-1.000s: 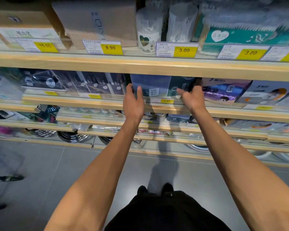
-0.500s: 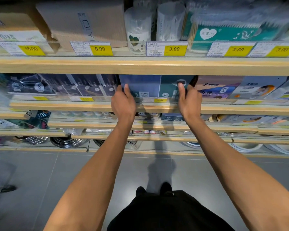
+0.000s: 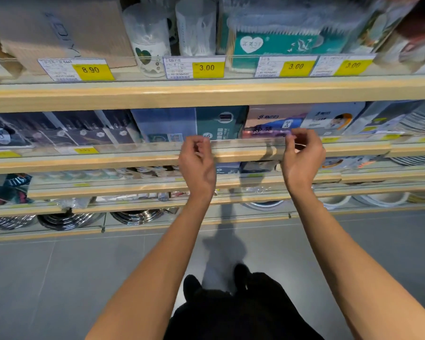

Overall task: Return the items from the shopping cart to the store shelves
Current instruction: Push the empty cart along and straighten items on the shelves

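A blue and teal box [image 3: 194,123] stands on the second shelf [image 3: 108,163], between dark packets on its left and a pink and blue pack [image 3: 272,121] on its right. My left hand [image 3: 198,158] and my right hand [image 3: 302,155] hover just in front of that shelf's clear guard strip [image 3: 248,146]. Their fingers are loosely curled and nothing is in them. Whether the fingertips touch the strip is unclear. The shopping cart is out of view.
The top shelf [image 3: 206,94] carries brown boxes, cotton-swab tubs [image 3: 147,38] and a green swab pack [image 3: 275,45] behind yellow price tags. Lower shelves hold small packs, steel bowls [image 3: 69,219] and white plates [image 3: 378,200]. Grey floor tiles lie below, with my dark shorts at the bottom.
Both hands have let go of the blue and teal box and pulled back from the shelf, shifting right. Their fingers have curled. The view has moved closer and left.
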The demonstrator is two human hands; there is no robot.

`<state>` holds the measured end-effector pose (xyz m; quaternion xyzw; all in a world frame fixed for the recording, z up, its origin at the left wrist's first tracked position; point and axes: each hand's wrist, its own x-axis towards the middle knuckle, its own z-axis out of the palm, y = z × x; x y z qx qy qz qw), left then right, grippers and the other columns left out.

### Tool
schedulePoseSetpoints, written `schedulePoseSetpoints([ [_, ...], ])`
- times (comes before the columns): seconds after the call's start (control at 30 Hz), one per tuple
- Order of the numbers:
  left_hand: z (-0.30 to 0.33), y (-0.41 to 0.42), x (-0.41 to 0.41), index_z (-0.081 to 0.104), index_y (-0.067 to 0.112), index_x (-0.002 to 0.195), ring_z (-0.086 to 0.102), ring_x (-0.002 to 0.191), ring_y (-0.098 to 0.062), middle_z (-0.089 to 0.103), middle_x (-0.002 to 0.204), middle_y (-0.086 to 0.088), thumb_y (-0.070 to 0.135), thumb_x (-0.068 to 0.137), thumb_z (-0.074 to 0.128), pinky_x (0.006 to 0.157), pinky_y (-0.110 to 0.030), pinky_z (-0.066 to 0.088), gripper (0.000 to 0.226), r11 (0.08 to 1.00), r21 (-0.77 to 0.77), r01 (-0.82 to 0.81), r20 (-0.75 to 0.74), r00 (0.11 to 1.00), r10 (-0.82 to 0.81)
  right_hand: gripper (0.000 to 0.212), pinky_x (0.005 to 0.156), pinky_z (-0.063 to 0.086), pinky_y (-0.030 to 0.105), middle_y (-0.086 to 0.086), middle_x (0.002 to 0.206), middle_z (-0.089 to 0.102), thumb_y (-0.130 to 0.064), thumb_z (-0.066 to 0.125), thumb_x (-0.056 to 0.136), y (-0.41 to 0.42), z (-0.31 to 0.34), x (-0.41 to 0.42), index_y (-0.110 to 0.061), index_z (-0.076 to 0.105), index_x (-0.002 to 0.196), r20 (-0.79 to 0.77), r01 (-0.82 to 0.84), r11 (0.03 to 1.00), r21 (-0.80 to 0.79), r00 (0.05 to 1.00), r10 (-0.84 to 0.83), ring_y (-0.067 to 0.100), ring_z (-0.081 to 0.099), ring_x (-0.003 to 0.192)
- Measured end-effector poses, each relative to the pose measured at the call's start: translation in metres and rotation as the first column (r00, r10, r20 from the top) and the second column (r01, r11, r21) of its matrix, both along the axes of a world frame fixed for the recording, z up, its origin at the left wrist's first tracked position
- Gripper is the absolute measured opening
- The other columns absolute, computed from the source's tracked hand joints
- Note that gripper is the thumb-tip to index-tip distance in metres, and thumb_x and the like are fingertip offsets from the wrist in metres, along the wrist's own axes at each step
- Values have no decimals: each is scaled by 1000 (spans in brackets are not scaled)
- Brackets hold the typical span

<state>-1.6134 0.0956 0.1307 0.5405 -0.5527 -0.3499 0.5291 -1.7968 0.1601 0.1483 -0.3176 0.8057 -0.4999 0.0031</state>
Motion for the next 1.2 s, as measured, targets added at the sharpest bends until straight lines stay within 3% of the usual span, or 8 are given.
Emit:
schedulePoseSetpoints([
  [0.13,-5,23,-57,59,13,124,59,107,-17,64,116,-4,28,94,58,95,-37,51,34,957,63,283,64,956,-287,30,93,54,36,4,112,70,-20,63,92,7,-2,-42,-11,65,121,24,-65,993,100,998,63,14,64,100],
  [0.23,-6,26,-101,41,15,143,49,129,-19,53,139,-4,28,93,61,110,-38,41,56,959,170,228,198,945,-260,32,91,55,40,6,106,72,-16,63,91,-1,2,-66,-8,64,121,49,-190,972,137,982,185,22,67,99],
  [0.37,-4,19,-124,47,23,132,56,117,-15,60,124,5,20,88,64,102,-43,47,48,977,187,106,228,962,-148,17,79,58,43,3,84,71,-13,65,90,-5,-4,-74,-6,66,106,80,-290,951,105,956,283,25,69,83],
  [0.57,5,28,-135,53,27,125,55,114,-17,60,119,5,24,90,56,100,-44,48,35,990,133,-44,227,974,13,27,86,58,32,5,103,74,-16,64,92,0,-5,-95,-9,67,118,112,-508,848,148,861,496,17,70,92],
  [0.7,20,57,-172,51,19,123,51,110,-18,54,113,2,8,88,61,98,-42,45,38,962,110,-250,149,961,232,20,83,58,36,3,97,72,-9,63,89,22,-9,-137,-11,70,108,91,-366,930,-17,926,366,16,68,86],
  [0.8,21,71,-208,61,13,115,57,102,-16,60,109,1,7,91,59,93,-40,50,24,998,44,-44,206,978,34,24,80,58,42,4,97,70,-7,58,89,33,-13,-167,-13,69,109,133,-189,980,-64,972,196,19,67,86],
  [1.03,16,84,-275,62,14,118,63,102,-12,67,113,1,10,93,59,92,-33,53,25,949,215,229,176,947,-269,40,85,53,34,0,100,76,-8,56,91,40,-12,-194,-16,62,130,130,-233,969,86,967,221,22,69,95],
  [1.2,16,91,-305,60,13,128,61,112,-14,65,124,-1,12,95,58,101,-36,49,33,903,262,341,126,915,-382,22,80,56,38,0,96,70,-12,61,86,58,-9,-225,-16,69,106,112,-107,986,-126,986,121,16,66,86],
])
